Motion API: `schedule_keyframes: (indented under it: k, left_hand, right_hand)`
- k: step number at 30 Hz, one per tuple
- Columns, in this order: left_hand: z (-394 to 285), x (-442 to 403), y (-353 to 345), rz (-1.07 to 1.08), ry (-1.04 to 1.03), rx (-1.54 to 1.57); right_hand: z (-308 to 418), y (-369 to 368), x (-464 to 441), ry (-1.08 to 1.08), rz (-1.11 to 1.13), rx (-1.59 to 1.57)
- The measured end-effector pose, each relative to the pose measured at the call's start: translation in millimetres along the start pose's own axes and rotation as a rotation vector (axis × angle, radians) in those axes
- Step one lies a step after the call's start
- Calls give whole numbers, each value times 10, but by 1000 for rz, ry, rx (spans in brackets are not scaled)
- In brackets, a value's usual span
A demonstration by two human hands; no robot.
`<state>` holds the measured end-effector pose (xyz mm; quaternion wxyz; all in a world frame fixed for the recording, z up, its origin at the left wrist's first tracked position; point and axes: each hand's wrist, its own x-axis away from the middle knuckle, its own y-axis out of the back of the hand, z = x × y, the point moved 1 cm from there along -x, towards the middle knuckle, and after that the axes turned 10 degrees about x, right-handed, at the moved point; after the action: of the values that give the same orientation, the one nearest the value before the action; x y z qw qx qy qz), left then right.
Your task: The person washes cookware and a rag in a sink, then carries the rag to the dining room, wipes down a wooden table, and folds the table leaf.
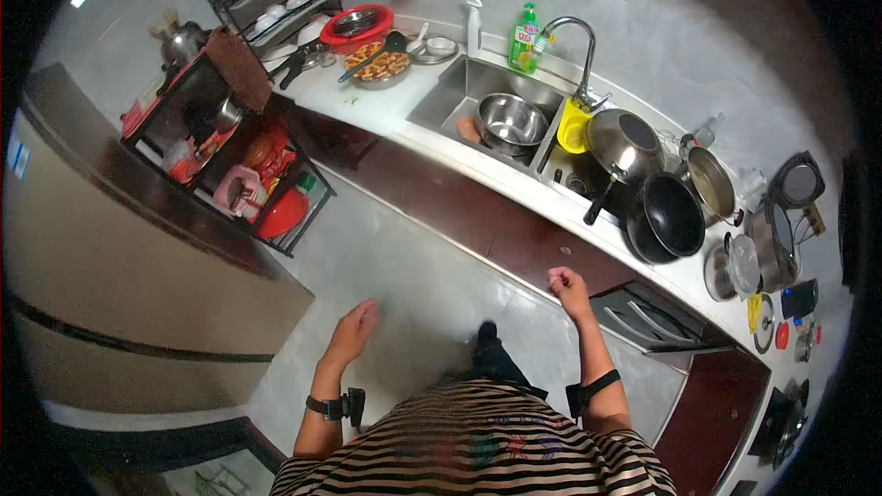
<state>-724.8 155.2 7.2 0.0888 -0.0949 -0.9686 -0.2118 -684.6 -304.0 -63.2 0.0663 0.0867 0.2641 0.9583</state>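
Note:
My left hand (353, 331) hangs over the grey floor, loosely bent, open and with nothing visible in it. Near the dark red cabinet fronts, my right hand (569, 292) is curled closed, with nothing visible in it. Both hands are apart from the counter. In the sink (441, 92) stands an empty steel pot (512, 124) beside a brownish piece (468, 129). A yellow strainer (573, 129) sits by the faucet (588, 55). Right of it are an upturned wok (625, 140) and a black pan (672, 218).
On the white counter (386, 115) are a bowl of food (381, 69), a red basin (356, 26) and a green soap bottle (525, 37). A loaded shelf rack (207, 142) stands left. Pots and lids line the right counter. A dish rack (276, 0) stands at the back left.

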Motion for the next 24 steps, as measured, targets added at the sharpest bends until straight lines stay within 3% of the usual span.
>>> schedule_keyframes:
  k: [5, 10, 11, 13, 15, 17, 19, 20, 21, 22, 24]
  left_hand:
    - [-183, -1020, -42, 16, 55, 26]
    - [-227, -1859, 119, -18, 127, 87]
    - [-266, -1976, 182, -24, 150, 80]
    - [-344, -2243, 232, -36, 176, 108]
    - [-409, -2537, 298, -44, 173, 164]
    - [-411, -2854, 319, -12, 182, 193]
    - [-458, -3233, 324, 43, 196, 212]
    - [-544, -3444, 320, 81, 200, 219]
    - [-582, -3660, 324, 121, 202, 226]
    - [-507, -3873, 334, 171, 160, 217]
    - [-623, -4323, 385, 297, 171, 175]
  right_hand:
    - [332, 96, -1443, 91, -12, -140]
    - [452, 20, -2948, 100, -86, -77]
    - [442, -36, -3190, 114, 11, -258]
    - [579, -107, -3546, 76, -22, 140]
    - [494, -345, -3895, 248, 45, 378]
    - [22, -754, -4282, 137, 330, 833]
    - [128, -925, -4380, 326, 615, 998]
    - [-542, -1215, -4615, 114, 688, 957]
    - [-194, -1093, -4490, 248, 624, 846]
    - [185, -1031, -4500, 156, 578, 808]
    - [204, -1066, -4532, 38, 499, 850]
